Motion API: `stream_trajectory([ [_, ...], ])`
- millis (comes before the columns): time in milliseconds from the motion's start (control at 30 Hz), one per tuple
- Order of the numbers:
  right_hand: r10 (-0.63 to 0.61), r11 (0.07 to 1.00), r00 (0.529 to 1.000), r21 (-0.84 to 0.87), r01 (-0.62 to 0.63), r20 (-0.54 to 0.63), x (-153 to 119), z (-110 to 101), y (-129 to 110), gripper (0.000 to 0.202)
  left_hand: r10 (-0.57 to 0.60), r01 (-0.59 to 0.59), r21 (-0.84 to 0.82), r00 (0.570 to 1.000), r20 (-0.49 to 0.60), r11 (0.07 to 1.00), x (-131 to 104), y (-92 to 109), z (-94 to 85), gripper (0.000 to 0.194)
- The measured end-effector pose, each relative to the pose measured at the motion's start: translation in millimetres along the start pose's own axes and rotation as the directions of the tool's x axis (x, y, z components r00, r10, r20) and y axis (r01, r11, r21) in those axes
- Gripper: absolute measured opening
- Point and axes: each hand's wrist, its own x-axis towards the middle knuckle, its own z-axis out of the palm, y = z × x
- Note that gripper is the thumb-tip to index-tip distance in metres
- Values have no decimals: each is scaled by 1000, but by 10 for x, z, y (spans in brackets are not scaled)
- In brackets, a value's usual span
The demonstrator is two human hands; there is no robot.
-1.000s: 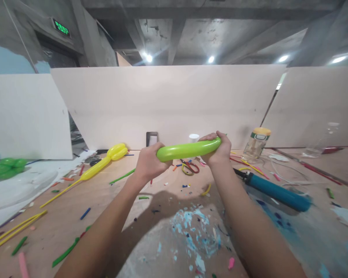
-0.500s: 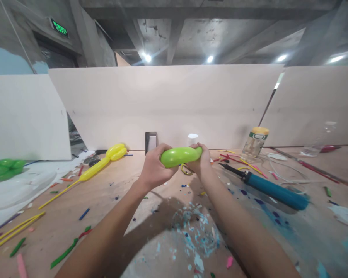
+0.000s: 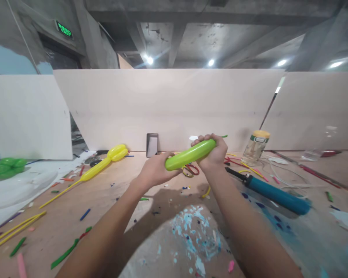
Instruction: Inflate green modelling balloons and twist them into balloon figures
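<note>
A light green modelling balloon [image 3: 190, 155] is held above the table, slanting up toward the right. My left hand [image 3: 155, 170] grips its lower left end, thumb on top. My right hand [image 3: 216, 150] is wrapped around the upper right end, and a thin uninflated tip pokes out beyond it. Beneath the balloon, red and yellow-brown loops [image 3: 191, 170] lie on the table. A yellow balloon [image 3: 100, 166] with a twisted bulb at one end rests to the left of my hands. On the right lies a blue hand pump [image 3: 278, 193] with a black nozzle.
A phone [image 3: 152, 145] leans against the white board [image 3: 168, 100] at the back. A yellow-lidded jar [image 3: 256, 146] and a clear bottle [image 3: 319, 144] stand at the right. Green balloons [image 3: 7, 168] sit far left. Balloon scraps and blue paint flakes [image 3: 195, 227] litter the table [image 3: 104, 208].
My right hand has moved right and up along the green balloon, now fisted around it. The balloon looks longer and straighter, and its thin tip shows. My left hand stays on its left end.
</note>
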Motion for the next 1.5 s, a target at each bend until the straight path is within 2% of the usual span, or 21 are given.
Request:
stream_trajectory([
  [100,73,997,996,-37,-71,41,-93,90,178,12,20,-21,19,999,28,1000,-18,85,-7,49],
  [233,104,984,982,-131,-125,-155,-84,93,315,12,13,-2,199,999,-52,980,-25,85,-43,35],
  [333,117,984,973,-112,-142,-201,-47,64,316,15,72,-36,293,991,-113,955,-29,69,-58,32],
  [400,180,979,968,-68,-195,-173,-39,50,288,15,134,-94,300,984,-114,949,-33,68,-57,32],
  [467,290,952,949,-59,-299,-125,-43,36,264,15,202,-159,293,971,-124,943,-35,63,-47,31],
  [567,482,869,876,-118,-481,-24,-48,-3,269,16,307,-248,292,935,-179,924,-26,18,-19,30],
  [633,563,815,826,-190,-548,33,-45,-43,301,16,374,-305,290,900,-223,907,-15,-36,4,35],
  [733,623,764,779,-269,-587,71,-36,-98,354,15,440,-372,266,855,-275,889,-7,-107,38,39],
  [933,629,759,772,-282,-587,87,-30,-112,340,16,527,-477,227,782,-332,849,-17,-70,108,16],
  [1000,598,792,793,-234,-564,113,-30,-98,296,19,487,-437,217,810,-328,873,-14,-63,101,20],
  [1067,528,844,840,-191,-502,126,-30,-83,233,23,375,-321,215,879,-296,922,-6,-89,62,27],
  [1133,436,884,890,-250,-395,136,-35,-73,162,23,255,-198,228,932,-259,953,6,-132,3,30],
  [1200,370,884,910,-373,-282,189,-44,-70,101,20,203,-144,236,947,-247,961,16,-165,-53,34],
  [1300,351,876,890,-437,-204,289,-59,-74,60,18,200,-145,232,951,-236,962,17,-160,-99,44],
  [1400,363,877,873,-436,-203,325,-70,-78,71,17,185,-143,212,963,-198,967,5,-114,-96,52],
  [1500,374,848,859,-504,-165,348,-78,-75,77,17,141,-104,216,976,-165,971,-3,-94,-75,52],
])
